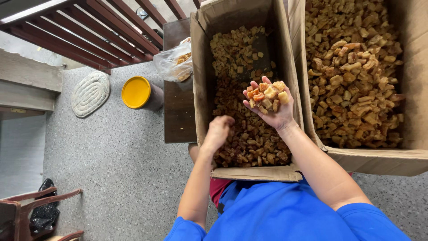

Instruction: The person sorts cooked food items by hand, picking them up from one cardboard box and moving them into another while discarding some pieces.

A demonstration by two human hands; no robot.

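Blue short-sleeved shirt [276, 214], red garment [218, 187] beneath, bare forearms.

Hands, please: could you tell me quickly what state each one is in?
Left hand: curled shut, down among the brown pieces in the cardboard box.
Right hand: open palm up, cupping pieces.

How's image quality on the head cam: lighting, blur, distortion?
Head view: soft, even daylight, no glare; right hand and its chunks sharp; left hand slightly soft, dipped in the narrow box; that box's far interior shadowed; wide-angle bending shows on the railing.
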